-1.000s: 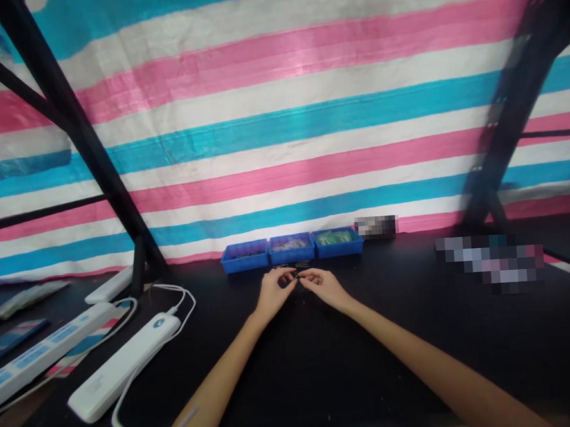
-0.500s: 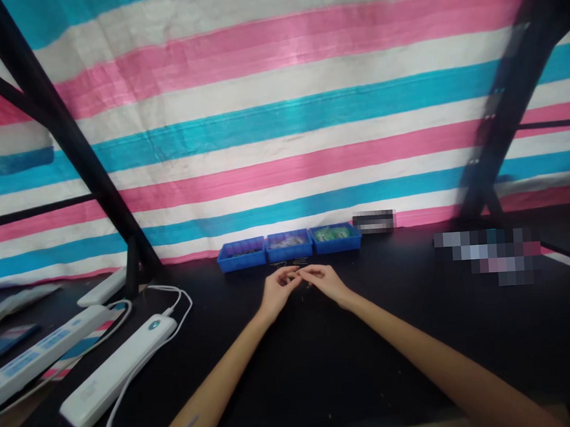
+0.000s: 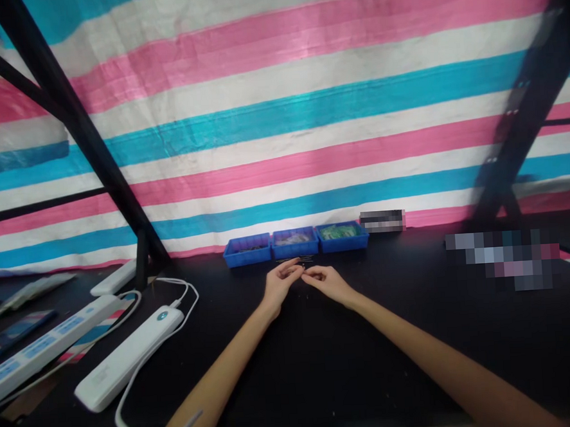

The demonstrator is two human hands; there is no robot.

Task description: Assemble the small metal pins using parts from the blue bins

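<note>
The left hand point(image 3: 276, 290) and right hand point(image 3: 335, 286) meet over the desk point(image 3: 299, 373), thumbs and fingers bent into pinches, their tips almost together. Whether they grip some tiny piece between them I cannot tell; it is too small and blurred. A few thin sticks point(image 3: 307, 260) lie just beyond the fingertips, on the near side of three blue bins point(image 3: 295, 248). The sticks look light and fairly stiff, probably easy to roll or drop; a gentle fingertip pinch near the middle should suit them, as a hard squeeze might bend one. Green packets point(image 3: 335, 233) fill the bin beyond the right hand. Well to the left of the hands lies a white power bank point(image 3: 125, 362).
</note>
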